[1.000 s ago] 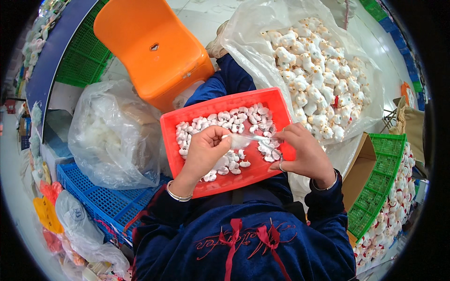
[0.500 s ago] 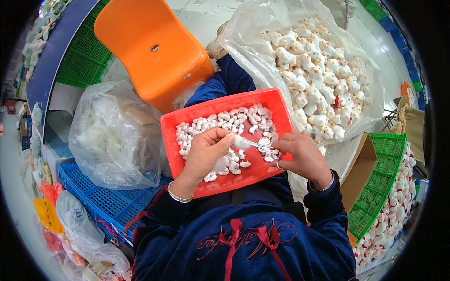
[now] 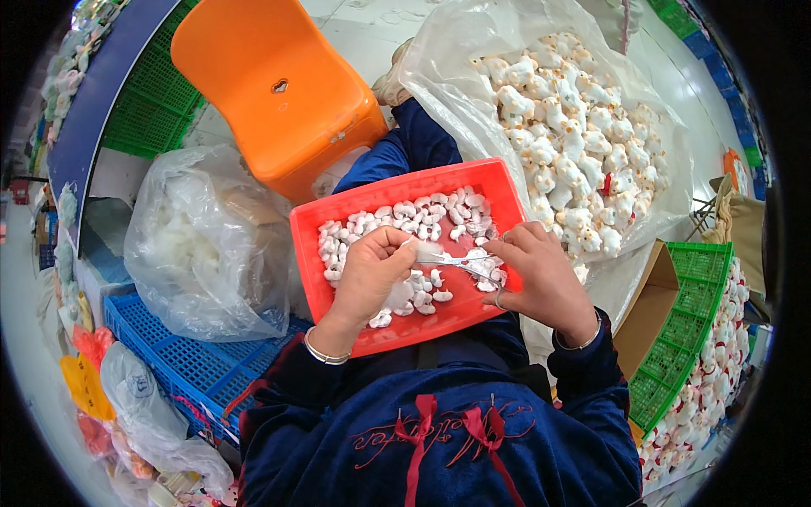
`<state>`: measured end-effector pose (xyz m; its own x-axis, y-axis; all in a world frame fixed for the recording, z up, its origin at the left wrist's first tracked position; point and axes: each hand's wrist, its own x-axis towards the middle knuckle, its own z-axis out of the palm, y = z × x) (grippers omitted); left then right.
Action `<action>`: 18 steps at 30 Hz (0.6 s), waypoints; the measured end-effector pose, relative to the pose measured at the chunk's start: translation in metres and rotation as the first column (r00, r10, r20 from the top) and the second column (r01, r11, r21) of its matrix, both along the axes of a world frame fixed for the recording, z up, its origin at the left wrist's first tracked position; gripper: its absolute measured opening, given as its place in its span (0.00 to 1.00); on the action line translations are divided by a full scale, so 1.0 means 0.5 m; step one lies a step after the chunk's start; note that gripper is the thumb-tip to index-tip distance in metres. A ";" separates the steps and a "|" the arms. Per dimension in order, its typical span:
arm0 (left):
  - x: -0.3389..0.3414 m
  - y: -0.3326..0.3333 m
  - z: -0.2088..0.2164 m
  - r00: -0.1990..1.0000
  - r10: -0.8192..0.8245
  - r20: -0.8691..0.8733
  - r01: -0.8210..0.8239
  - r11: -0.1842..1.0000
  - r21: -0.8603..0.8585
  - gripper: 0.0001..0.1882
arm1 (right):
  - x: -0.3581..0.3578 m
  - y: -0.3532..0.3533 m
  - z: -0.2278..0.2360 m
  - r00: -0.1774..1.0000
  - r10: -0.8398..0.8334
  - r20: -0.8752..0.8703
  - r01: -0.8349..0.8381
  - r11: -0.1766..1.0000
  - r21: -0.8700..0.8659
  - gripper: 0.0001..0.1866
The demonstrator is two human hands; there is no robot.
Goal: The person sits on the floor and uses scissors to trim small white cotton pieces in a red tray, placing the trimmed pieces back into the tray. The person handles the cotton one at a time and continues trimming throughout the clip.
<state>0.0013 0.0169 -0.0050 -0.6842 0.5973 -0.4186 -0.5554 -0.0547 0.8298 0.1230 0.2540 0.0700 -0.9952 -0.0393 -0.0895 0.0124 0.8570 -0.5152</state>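
Observation:
My left hand [image 3: 370, 270] is over the red plastic tub [image 3: 473, 311], thumb and fingers pinched on a small tuft of white stuffing [image 3: 429, 250]. Metal forceps [image 3: 459, 261] with scissor-like handles are in my right hand [image 3: 541, 275], their tips against the tuft. The handles stand spread, with a finger near one ring. Below the hands, the tub rests on my lap and holds many small curved white fabric pieces [image 3: 405, 215]. My fingers hide part of the tuft.
Left of the tub stands a clear plastic bag [image 3: 253, 291] of white stuffing beside a blue crate [image 3: 190, 351]. An orange chair [image 3: 279, 110] is ahead. At the right lie a large bag of white plush toys [image 3: 566, 152] and a green crate [image 3: 688, 313].
My right hand has turned slightly and its fingers have spread, so the forceps' handles are wider apart. The left hand has shifted a little left, still pinching the tuft.

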 end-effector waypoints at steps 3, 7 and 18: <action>0.001 0.001 0.014 0.999 0.004 0.032 -0.005 1.000 0.005 0.06 | -0.001 0.000 -0.001 0.990 0.008 0.141 -0.017 0.998 0.062 0.26; 0.007 -0.001 0.004 0.999 -0.047 0.011 0.047 0.999 -0.001 0.07 | -0.009 -0.005 0.011 0.973 0.079 0.215 -0.096 0.993 0.072 0.22; -0.002 -0.006 0.004 1.000 -0.006 0.026 0.006 1.000 0.001 0.05 | -0.005 0.000 0.007 0.998 -0.010 -0.054 0.009 1.000 -0.027 0.29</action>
